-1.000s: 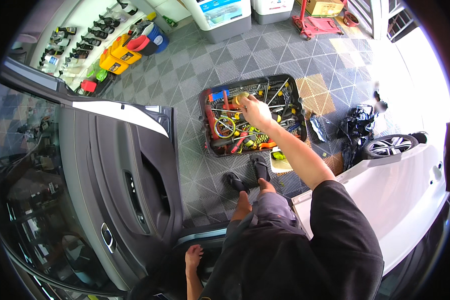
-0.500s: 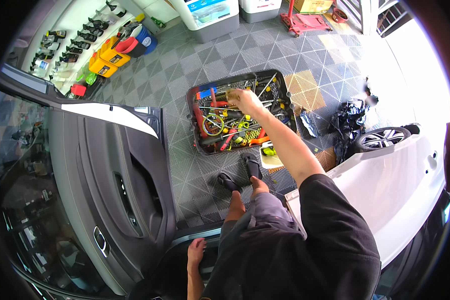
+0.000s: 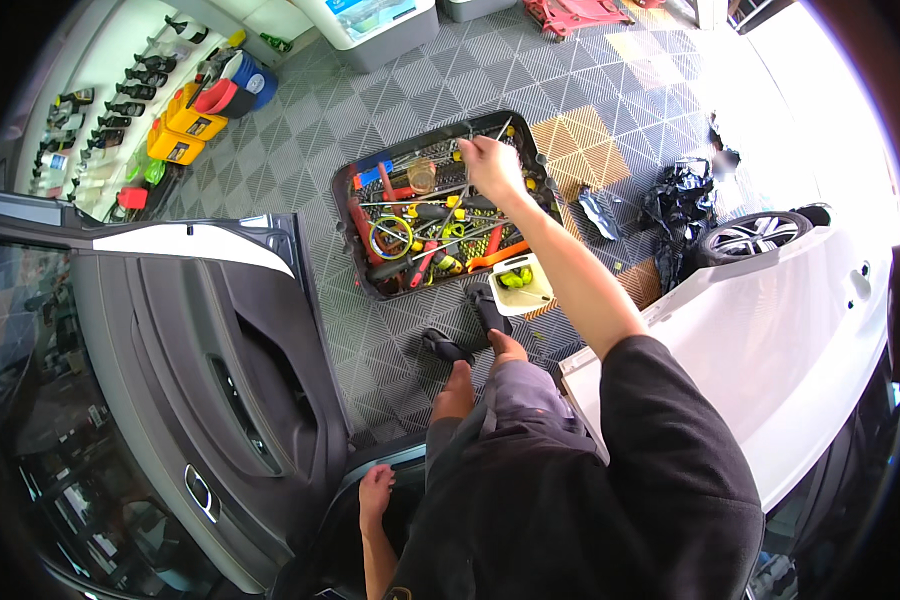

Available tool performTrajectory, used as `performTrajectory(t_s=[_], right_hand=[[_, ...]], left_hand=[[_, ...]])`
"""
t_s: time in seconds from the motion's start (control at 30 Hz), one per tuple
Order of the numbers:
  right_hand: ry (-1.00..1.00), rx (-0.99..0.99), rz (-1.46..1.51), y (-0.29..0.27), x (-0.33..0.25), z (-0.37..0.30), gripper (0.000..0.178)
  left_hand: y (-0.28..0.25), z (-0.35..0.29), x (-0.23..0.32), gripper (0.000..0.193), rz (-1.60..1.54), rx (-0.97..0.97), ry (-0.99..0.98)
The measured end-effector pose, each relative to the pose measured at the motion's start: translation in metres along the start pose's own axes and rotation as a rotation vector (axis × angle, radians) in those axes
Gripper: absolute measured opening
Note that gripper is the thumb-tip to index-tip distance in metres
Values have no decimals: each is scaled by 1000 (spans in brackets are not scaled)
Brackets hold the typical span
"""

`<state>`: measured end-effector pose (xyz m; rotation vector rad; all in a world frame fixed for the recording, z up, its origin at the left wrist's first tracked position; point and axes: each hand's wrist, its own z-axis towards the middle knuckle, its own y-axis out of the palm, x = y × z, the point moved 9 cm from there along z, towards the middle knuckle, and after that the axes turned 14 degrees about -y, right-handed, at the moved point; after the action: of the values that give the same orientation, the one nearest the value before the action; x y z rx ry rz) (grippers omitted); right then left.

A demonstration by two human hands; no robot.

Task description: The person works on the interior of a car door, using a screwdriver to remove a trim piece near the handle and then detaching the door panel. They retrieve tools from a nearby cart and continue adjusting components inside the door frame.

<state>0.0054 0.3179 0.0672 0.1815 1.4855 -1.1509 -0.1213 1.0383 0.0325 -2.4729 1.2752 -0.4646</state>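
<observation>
My right hand (image 3: 492, 168) reaches over a black tray of tools (image 3: 347, 262) on the floor. Its fingers are closed near the tray's far right part, around something thin that I cannot make out. Left of it in the tray lies a tan tape roll (image 3: 422, 177). Around that are a yellow ring-shaped coil (image 3: 391, 237), an orange-handled tool (image 3: 498, 256), a blue item (image 3: 372, 173) and several red-handled tools. My left hand (image 3: 376, 490) hangs low beside the car's sill, its fingers curled with nothing visible in them.
An open car door (image 3: 200, 370) stands at my left, a white car panel (image 3: 710, 350) at my right. A white tub (image 3: 522, 285) with yellow-green items sits by my feet. Black plastic (image 3: 678, 205) and a wheel (image 3: 755, 236) lie right. Yellow jugs (image 3: 192, 115) stand far left.
My right hand has let go of the tan tape roll, which now lies in the tray, and has moved right relative to the tray. The view has shifted; my left hand stays low.
</observation>
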Motion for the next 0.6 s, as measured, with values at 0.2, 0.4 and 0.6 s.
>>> performTrajectory(t_s=[0.2, 0.4, 0.6], right_hand=[[115, 4, -91, -78, 26, -125, 25], [13, 22, -84, -59, 17, -176, 16], [-203, -103, -184, 9, -45, -133, 15]], left_hand=[[3, 4, 42, 26, -13, -9, 112], [-4, 24, 49, 26, 59, -6, 206], [-43, 39, 20, 26, 44, -6, 237]])
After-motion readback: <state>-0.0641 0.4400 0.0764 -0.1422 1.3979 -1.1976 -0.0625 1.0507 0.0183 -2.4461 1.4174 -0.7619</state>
